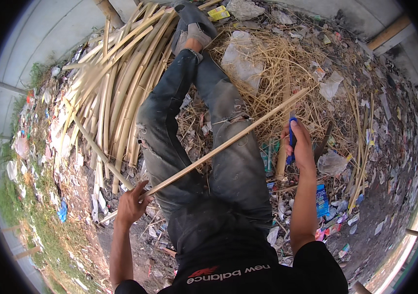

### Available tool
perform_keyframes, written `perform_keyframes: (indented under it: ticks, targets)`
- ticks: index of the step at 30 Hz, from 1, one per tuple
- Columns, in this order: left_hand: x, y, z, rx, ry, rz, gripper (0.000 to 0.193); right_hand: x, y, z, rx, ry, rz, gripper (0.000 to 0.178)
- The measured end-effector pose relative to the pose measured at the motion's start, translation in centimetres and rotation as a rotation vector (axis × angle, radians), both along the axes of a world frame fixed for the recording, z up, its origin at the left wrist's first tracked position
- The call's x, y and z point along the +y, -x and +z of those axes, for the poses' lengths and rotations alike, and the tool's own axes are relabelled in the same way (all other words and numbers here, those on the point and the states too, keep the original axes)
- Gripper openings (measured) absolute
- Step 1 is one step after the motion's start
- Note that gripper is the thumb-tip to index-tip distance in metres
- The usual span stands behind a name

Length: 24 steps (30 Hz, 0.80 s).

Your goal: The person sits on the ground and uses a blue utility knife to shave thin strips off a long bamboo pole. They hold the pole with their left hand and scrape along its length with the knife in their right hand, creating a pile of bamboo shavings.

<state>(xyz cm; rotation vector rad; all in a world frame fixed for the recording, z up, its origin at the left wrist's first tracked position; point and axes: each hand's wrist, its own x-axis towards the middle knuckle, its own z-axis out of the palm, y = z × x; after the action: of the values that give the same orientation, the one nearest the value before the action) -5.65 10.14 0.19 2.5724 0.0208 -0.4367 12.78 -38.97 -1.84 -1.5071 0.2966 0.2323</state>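
My left hand (131, 203) is closed round the near end of a pale bamboo strip (228, 143). That strip slants up and to the right across both my thighs, its far end over the dry straw. A second, greener bamboo strip (102, 154) runs from the same hand toward the upper left; whether the fingers grip it too I cannot tell. In my right hand (302, 147), beside my right knee, is a blue-handled cutter knife (292, 133), pointing away from me. The knife is apart from the strip, below its far end.
A large heap of split bamboo strips (126, 108) lies to the left of my legs. Right of my feet are straw-like shavings (287, 73). Thin strips (363, 152) lie farther right. Litter covers the ground, including a blue wrapper (322, 201). A pale wall (42, 34) stands beyond.
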Motion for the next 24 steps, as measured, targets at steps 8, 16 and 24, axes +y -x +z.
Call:
perform_keyframes:
  ticks: [8,16,24]
  targets:
    - [2.8,3.1,-2.8,-0.12,-0.169,-0.133,0.038,4.1,0.3,-5.8,-0.202,0.59,0.127,0.039]
    - [3.2,3.2,-5.0,-0.167,-0.283,-0.095,0.034,3.9,-1.3,-6.6,-0.141,0.719,0.135,0.043]
    - [0.7,0.4,-3.7,-0.17,-0.322,-0.124,0.038,5.3,-0.8,-8.2,-0.28,0.63,0.073,0.048]
